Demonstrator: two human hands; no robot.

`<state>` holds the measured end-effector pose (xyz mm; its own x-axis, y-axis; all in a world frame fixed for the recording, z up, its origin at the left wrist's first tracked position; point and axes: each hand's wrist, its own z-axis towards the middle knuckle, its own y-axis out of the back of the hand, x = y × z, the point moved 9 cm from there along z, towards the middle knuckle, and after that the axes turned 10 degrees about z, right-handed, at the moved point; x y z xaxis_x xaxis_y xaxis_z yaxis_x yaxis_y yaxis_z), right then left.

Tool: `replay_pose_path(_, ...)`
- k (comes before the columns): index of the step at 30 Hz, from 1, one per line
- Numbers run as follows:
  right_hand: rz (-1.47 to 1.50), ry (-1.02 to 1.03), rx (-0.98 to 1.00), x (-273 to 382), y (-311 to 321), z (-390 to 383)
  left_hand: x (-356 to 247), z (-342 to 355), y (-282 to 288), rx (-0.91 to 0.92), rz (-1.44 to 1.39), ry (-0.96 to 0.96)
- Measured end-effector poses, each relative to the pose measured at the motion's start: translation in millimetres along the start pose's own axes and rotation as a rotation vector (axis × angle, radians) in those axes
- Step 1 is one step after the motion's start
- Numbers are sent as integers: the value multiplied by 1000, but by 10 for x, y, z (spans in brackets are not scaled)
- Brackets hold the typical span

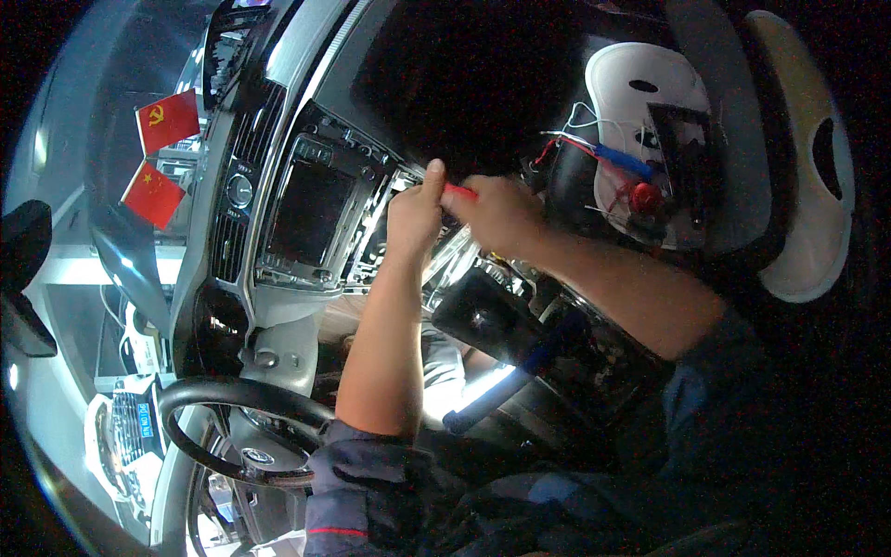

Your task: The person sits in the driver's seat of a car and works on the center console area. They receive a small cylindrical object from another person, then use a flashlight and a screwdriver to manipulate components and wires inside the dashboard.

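My two hands meet over the opened centre console [455,255] of a car. My right hand [506,215] is closed around a red object [459,193], of which only a short length shows; its kind is hidden. Close against its other end is my left hand [415,218], with the thumb stretched out and the other fingers curled out of sight. What those fingers hold, if anything, cannot be made out. Beside my left hand, the dashboard's centre unit [311,209] has its trim off, showing a dark screen and bare metal edges.
A lit work lamp with a blue body [487,399] lies below the console. The black steering wheel [246,385] stands at lower left. Wires, a blue-handled tool [624,160] and a red round thing [642,197] lie on the white-covered seat [608,84]. Two small red flags [167,121] stand on the dashboard.
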<state>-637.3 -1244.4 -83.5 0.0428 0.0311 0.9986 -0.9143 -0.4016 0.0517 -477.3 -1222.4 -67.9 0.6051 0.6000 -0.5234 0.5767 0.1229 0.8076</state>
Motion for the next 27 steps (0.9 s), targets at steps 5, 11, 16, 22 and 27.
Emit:
replay_pose_path(5, 13, 89, -117, 63, 35, -4, -449, -975, 727, -242, 375, -361)
replay_pose_path(11, -163, 231, -79, 35, -7, 56, -594, -2285, 1827, -574, 1029, -791)
replay_pose_path(16, 147, -99, 66, -259, -138, 146, -414, -2466, 2212, -565, 1196, -1151)
replay_pose_path(22, -261, 341, -4, 167, -84, -12, -266, -2558, 2168, -554, 1153, -1298)
replay_pose_path(27, 428, -332, 152, -352, -165, 150, -314, -2573, 2161, -584, 1143, -1298)
